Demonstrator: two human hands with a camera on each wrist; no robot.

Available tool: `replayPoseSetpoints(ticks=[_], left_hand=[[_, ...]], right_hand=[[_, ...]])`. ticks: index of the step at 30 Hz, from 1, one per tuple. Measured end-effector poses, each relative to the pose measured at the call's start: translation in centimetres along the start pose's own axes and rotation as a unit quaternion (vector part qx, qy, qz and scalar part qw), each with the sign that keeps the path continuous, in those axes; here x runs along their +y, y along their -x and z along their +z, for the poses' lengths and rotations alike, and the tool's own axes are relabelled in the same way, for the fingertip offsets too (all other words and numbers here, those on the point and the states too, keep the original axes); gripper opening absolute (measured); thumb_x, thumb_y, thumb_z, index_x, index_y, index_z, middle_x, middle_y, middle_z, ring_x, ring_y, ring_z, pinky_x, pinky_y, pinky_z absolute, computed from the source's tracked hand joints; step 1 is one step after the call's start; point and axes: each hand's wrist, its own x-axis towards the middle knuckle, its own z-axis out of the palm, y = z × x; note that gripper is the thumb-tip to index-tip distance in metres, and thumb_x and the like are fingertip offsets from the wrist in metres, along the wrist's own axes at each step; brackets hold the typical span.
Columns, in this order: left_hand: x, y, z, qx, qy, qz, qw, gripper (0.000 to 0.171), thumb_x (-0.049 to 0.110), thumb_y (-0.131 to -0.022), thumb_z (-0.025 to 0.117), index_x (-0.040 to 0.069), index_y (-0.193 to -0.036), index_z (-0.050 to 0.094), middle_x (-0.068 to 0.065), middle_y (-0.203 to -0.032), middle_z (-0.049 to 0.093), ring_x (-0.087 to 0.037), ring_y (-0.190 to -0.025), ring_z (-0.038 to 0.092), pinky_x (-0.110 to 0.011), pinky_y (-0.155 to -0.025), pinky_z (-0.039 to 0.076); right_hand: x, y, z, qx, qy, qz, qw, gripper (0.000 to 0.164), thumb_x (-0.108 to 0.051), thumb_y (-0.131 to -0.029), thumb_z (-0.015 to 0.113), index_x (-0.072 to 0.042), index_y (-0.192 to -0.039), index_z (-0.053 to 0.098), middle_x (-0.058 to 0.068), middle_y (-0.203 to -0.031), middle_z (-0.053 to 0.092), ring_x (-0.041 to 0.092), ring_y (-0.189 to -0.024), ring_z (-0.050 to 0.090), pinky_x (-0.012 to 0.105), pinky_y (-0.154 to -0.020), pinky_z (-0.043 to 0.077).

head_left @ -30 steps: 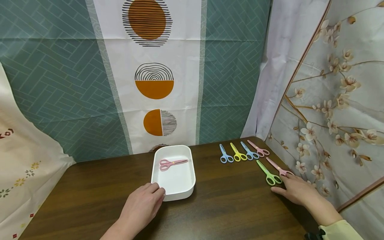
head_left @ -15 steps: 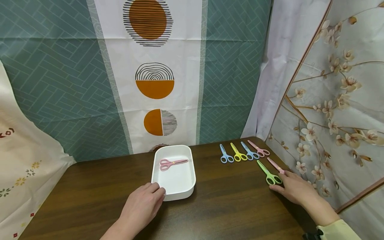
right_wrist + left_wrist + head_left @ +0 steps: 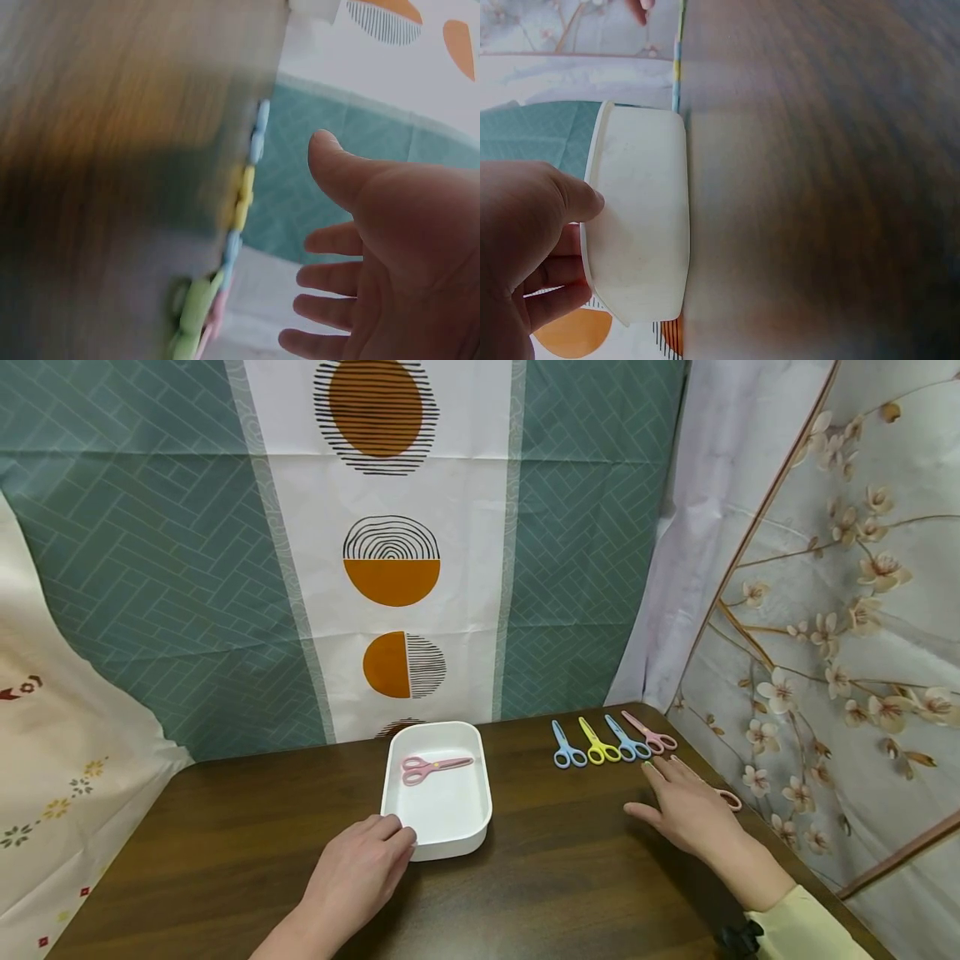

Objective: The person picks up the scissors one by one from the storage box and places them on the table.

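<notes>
My left hand (image 3: pixel 356 868) grips the near left rim of a white tray (image 3: pixel 450 850), thumb outside the wall and fingers inside, as the left wrist view shows. Inside the tray lies one pair of pink scissors (image 3: pixel 452 763). My right hand (image 3: pixel 690 814) hovers over the table at the right with its fingers spread and nothing held. Beneath it, green scissors (image 3: pixel 196 307) are mostly hidden in the head view but show in the right wrist view. Another pair of pink scissors (image 3: pixel 731 799) pokes out on the far side of that hand.
Behind the right hand, blue scissors (image 3: pixel 561 737), yellow scissors (image 3: pixel 587 732), a second blue pair (image 3: pixel 617 731) and pink scissors (image 3: pixel 640 725) lie in a row near the table's back corner. Hanging cloths enclose the brown wooden table (image 3: pixel 525 893) at the back and sides.
The right hand has moved left from the nearer pink scissors to above the green ones. Those pink scissors stay on the table, their handle in view again. The left hand keeps its grip.
</notes>
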Motion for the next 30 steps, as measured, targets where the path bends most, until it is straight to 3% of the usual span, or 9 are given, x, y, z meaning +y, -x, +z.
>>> replayPoseSetpoints(ticks=[15, 23, 30], left_hand=[[0.0, 0.1, 0.2, 0.008, 0.001, 0.003, 1.0000, 0.036, 0.008, -0.079, 0.094, 0.022, -0.083, 0.061, 0.009, -0.079, 0.050, -0.013, -0.073, 0.057, -0.027, -0.063, 0.048], [0.0, 0.0, 0.1, 0.000, -0.006, 0.000, 1.0000, 0.035, 0.010, -0.079, 0.095, 0.022, -0.083, 0.062, 0.010, -0.079, 0.051, -0.012, -0.074, 0.056, -0.026, -0.064, 0.048], [0.0, 0.1, 0.2, 0.008, -0.004, 0.003, 1.0000, 0.036, 0.010, -0.078, 0.095, 0.022, -0.083, 0.062, 0.009, -0.079, 0.051, -0.013, -0.073, 0.057, -0.027, -0.064, 0.048]], right_hand=[[-6.0, -2.6, 0.3, -0.012, 0.003, -0.058, 0.998, 0.075, -0.050, -0.103, 0.075, 0.003, -0.154, 0.059, 0.028, -0.161, 0.053, 0.051, -0.151, 0.046, 0.067, -0.117, 0.042], [-8.6, -4.3, 0.5, 0.037, -0.007, -0.091, 0.995, 0.079, -0.050, -0.102, 0.076, 0.001, -0.158, 0.055, 0.024, -0.165, 0.050, 0.046, -0.155, 0.043, 0.066, -0.118, 0.042], [-11.4, -6.4, 0.1, 0.039, -0.004, -0.124, 0.992, 0.077, -0.051, -0.105, 0.072, 0.001, -0.159, 0.055, 0.023, -0.165, 0.051, 0.043, -0.157, 0.042, 0.058, -0.124, 0.038]])
